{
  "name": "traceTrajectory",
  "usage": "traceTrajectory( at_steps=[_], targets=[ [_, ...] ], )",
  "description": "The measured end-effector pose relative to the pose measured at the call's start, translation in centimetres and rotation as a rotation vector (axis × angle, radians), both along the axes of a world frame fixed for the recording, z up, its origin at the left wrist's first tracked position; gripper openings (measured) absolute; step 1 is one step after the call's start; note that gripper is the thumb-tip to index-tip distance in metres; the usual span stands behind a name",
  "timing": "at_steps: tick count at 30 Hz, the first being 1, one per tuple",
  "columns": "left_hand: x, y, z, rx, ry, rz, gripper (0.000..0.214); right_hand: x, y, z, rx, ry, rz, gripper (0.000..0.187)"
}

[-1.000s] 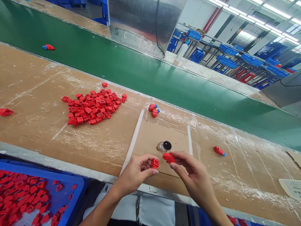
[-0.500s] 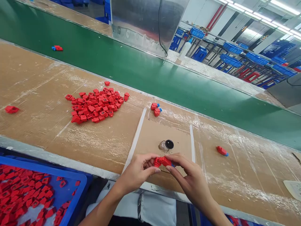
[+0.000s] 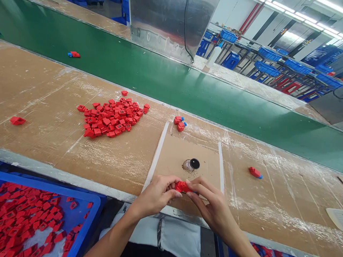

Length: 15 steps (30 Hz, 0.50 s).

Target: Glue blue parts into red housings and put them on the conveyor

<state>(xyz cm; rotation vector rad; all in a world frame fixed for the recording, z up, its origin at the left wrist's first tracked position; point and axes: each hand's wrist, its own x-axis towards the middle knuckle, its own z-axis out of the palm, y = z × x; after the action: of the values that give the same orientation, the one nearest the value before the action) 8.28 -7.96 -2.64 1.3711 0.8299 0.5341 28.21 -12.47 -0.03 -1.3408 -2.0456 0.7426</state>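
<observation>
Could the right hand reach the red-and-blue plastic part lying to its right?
Probably yes: nothing lies between the right hand and the red-and-blue part, though it pinches a red plastic piece.

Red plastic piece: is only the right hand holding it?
No, the left hand and right hand both pinch the red plastic piece.

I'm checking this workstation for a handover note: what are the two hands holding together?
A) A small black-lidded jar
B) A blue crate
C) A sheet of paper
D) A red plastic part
D: the red plastic part is pinched between the fingers of the left hand and the right hand.
</observation>
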Motion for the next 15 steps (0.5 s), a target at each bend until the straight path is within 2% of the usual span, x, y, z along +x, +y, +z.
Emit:
traceTrajectory(
  at_steps=[3, 10, 15],
  targets=[
    [-0.13, 0.16, 0.12, 0.034, 0.047, -0.043, 0.012, -0.15, -0.26, -0.12, -0.028, -0.013, 0.004, 0.018],
    [-0.12, 0.3, 0.07, -0.005, 0.038, -0.09, 0.01, -0.58, 0.33, 0.33, -0.044, -0.066, 0.05, 0.02],
    [-0.08, 0.4, -0.1, -0.033, 0.005, -0.092, 0.01, -0.82, 0.13, 0.77, -0.031, -0.115, 0.023, 0.022]
  ],
)
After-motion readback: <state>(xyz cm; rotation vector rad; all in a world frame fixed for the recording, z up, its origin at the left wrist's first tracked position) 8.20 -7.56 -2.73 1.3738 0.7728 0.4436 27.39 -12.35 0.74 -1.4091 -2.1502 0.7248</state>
